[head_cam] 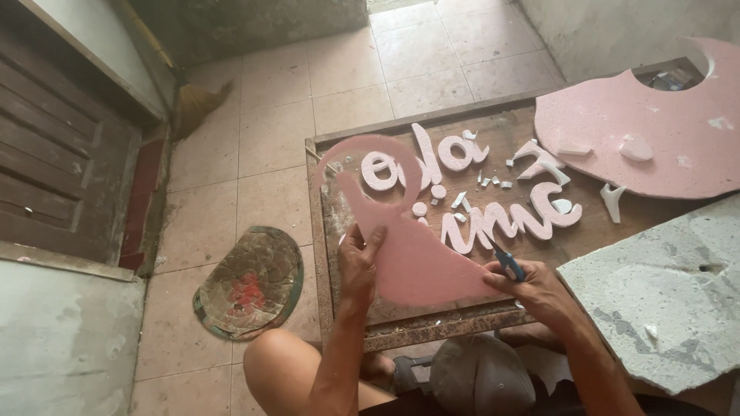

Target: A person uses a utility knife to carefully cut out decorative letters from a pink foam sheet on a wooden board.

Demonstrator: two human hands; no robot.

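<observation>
Knee [277, 362] and forearms fill the near edge of my view, and just past them my two hands meet on one thing: a pink foam cut-out [408, 246], flat, broad at the base and narrowing upward into a hooked curl. My left hand [359, 258] is clenched on its left edge, thumb over the face, holding the piece tilted up off the board. My right hand [532, 283] is closed around a blue-handled cutter [506, 262], whose tip sits at the lower right corner of the foam. The cut-out lies directly between the hands, its long axis running from that right corner up and leftward to the curl at the far end, so the blade enters from the right while the left hand steadies the opposite side. The right hand is the nearer one to the cutting edge.

Beyond the foam lies the worn wooden board [509, 127], carrying finished pink-and-white foam letters [493, 208] and small white offcuts [486, 181]. Farther right, a large pink foam sheet [655, 131] with shapes cut out of it overlaps the board, and a grey-white slab [663, 293] sits at the near right. On the tiled floor [270, 139] to the left lies a round woven mat [250, 281].
</observation>
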